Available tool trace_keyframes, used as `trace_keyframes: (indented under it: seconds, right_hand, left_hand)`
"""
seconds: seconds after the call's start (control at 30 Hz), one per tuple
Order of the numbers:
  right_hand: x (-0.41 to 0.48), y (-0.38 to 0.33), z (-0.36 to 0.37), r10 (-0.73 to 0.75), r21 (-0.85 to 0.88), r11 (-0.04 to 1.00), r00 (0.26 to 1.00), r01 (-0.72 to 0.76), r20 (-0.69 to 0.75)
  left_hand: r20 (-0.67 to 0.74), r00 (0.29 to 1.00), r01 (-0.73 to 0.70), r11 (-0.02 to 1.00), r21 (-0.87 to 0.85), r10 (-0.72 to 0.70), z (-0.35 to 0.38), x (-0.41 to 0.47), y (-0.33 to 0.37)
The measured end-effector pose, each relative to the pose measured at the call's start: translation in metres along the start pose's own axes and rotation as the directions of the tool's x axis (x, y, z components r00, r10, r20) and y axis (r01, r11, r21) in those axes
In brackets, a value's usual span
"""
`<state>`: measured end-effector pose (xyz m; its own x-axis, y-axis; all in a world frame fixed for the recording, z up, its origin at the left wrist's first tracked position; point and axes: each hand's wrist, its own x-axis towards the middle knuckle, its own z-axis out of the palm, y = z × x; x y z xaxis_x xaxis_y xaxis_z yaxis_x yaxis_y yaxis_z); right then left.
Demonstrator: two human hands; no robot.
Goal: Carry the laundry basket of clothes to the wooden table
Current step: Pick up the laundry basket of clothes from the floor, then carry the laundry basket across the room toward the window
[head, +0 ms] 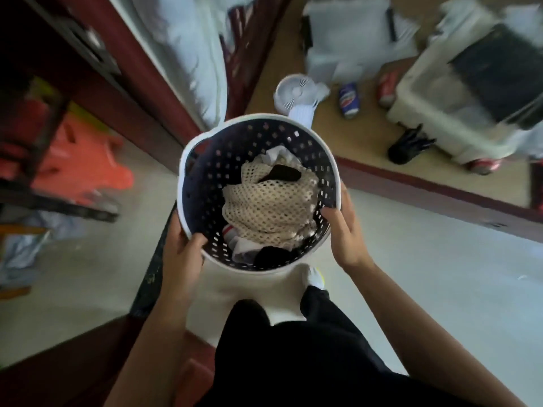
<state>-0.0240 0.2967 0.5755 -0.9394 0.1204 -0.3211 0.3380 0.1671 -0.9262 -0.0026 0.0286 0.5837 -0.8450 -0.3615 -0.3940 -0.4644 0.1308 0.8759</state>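
Between both hands, above the pale floor (411,289), the laundry basket (258,118) of clothes (264,201) is held: left grip (183,254) and right grip (346,230) closed over opposite rim edges, thumbs inside.

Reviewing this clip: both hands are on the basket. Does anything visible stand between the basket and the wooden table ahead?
Nothing visible blocks it. The left hand and right hand grip the laundry basket by its rim, in the air, already meeting the wooden table edge. The small white fan sits just beyond the rim, crowding a landing spot.
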Motion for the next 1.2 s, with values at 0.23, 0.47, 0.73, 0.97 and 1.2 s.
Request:
trace_keyframes:
  seconds: [0.23,0.47,0.73,0.97,1.2]
  right_hand:
    - [-0.071,-0.051,-0.012,-0.15,0.137,0.97,0.935,0.203,-0.321]
    - [-0.165,-0.045,-0.001,0.014,0.216,0.953,0.683,0.211,-0.73]
    - [-0.312,0.018,-0.062,0.279,0.334,0.855,0.191,0.397,-0.941]
    - [-0.407,0.08,-0.17,0.382,0.287,0.828,-0.11,0.482,-0.918]
    - [-0.46,0.102,-0.296,0.408,0.301,0.86,-0.201,0.411,-0.891]
  left_hand:
    - [0.25,0.944,-0.185,0.972,-0.146,0.217,0.002,-0.011,0.093]
    - [0.6,0.762,-0.23,0.968,-0.102,0.245,0.035,-0.021,0.131]
    - [0.92,0.34,-0.344,0.936,-0.073,0.197,0.146,-0.169,0.128]
    - [1.0,-0.008,-0.459,0.888,-0.028,0.028,0.284,-0.324,0.094]
    - [0.998,-0.051,-0.44,0.898,0.004,-0.029,0.398,-0.431,0.097]
